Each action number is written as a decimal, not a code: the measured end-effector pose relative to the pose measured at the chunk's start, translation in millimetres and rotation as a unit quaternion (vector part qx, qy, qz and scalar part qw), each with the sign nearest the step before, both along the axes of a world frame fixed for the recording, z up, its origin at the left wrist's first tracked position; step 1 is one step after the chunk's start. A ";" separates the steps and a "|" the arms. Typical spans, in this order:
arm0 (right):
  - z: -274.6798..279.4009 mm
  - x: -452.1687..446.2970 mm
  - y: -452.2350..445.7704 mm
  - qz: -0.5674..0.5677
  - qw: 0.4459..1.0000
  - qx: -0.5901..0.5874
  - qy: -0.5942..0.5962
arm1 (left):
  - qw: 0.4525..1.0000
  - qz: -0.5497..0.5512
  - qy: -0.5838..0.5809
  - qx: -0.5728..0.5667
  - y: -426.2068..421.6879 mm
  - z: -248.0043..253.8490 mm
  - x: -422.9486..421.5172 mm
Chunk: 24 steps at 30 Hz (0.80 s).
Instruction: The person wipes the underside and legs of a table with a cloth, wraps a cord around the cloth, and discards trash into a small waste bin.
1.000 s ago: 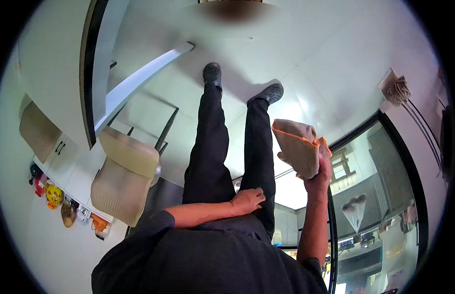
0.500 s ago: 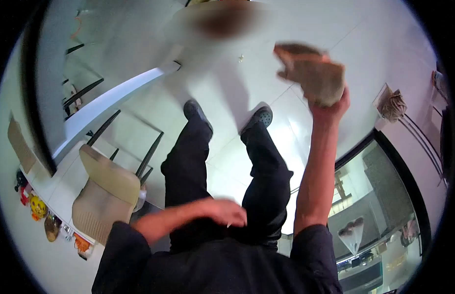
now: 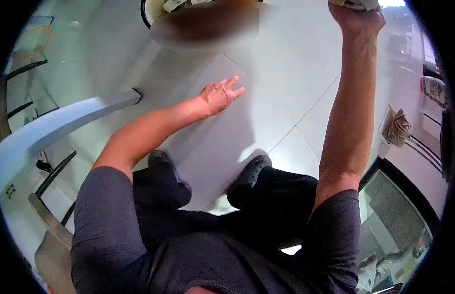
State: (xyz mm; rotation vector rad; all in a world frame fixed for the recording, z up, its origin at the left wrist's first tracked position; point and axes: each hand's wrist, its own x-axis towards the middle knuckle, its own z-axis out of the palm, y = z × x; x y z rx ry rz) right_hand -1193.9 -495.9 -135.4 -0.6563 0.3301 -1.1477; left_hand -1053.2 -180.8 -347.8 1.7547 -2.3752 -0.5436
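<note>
On my feed the pale tiled floor (image 3: 271, 59) spreads widest, smooth and slightly glossy, crossed by thin straight joints. Over it I see the wearer's dark shirt (image 3: 227, 264), a matte fabric with soft creases, and the loose black trousers (image 3: 164, 183). The right arm (image 3: 352, 98) reaches almost straight forward from its short sleeve, up to my top edge. The left arm (image 3: 144, 134) bends at the elbow and angles inward across the front of the body.

At my lower right stands a glass panel (image 3: 396, 206) in a thick black frame; at left, a smooth, pale bar (image 3: 85, 112) curves through my lens and ends in a dark tip.

The left hand (image 3: 220, 96) hangs above the floor, loosely open, two fingers stretched out and apart, holding nothing. The right hand (image 3: 356, 18) is bent at the wrist and curled around a cloth (image 3: 356, 4); my frame cuts off most of its fingers. The rounded shoes (image 3: 254, 169) have small holes. Smallest is the visible piece of cloth, greyish beige and folded, in that right grip at my top edge.
</note>
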 end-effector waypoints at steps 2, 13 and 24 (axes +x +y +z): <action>-4.4 -18.7 -34.6 0.205 0.971 -0.101 -0.071 | 0.996 -0.057 -0.009 -0.069 1.0 -50.3 -2.0; 43.6 -16.7 8.3 0.220 0.951 -0.117 -0.181 | 0.992 -0.065 0.071 0.081 -15.1 18.3 -7.4; 76.3 46.4 29.5 0.076 0.975 0.001 -0.207 | 0.938 0.199 0.216 -0.186 -58.9 224.1 89.5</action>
